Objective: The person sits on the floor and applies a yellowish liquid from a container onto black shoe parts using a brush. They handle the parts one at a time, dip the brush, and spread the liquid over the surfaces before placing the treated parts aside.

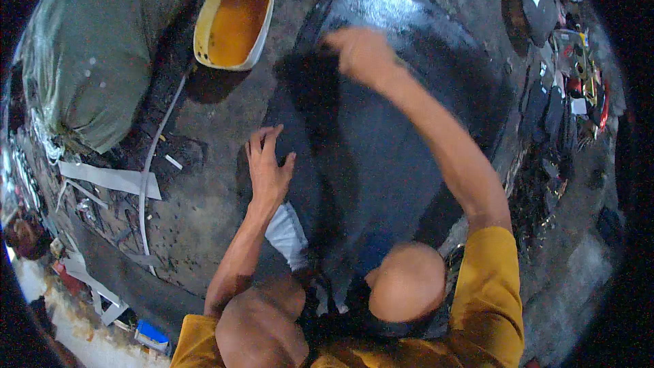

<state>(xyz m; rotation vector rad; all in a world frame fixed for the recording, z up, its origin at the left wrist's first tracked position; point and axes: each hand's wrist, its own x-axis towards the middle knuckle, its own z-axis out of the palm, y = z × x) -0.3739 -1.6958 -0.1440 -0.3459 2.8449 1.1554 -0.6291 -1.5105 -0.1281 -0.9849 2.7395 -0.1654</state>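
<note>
A large dark sheet [388, 157] lies in front of me, wet and glossy at its far end and duller close to me. Over its far left part, my right hand [364, 58] is curled closed and slightly blurred; what it holds, if anything, is hidden. My left hand [269, 167] rests by the sheet's left edge, empty, with its fingers apart. Beyond that hand stands a whitish, boxy tub [266, 31] containing amber liquid [238, 17].
At the far left is a bulging green sack [102, 48]. Pale strips [112, 177] and a long thin band [144, 191] lie on the left floor. Dark scraps and mixed clutter [562, 95] line the right side. A light grey cloth [286, 235] shows near my left knee.
</note>
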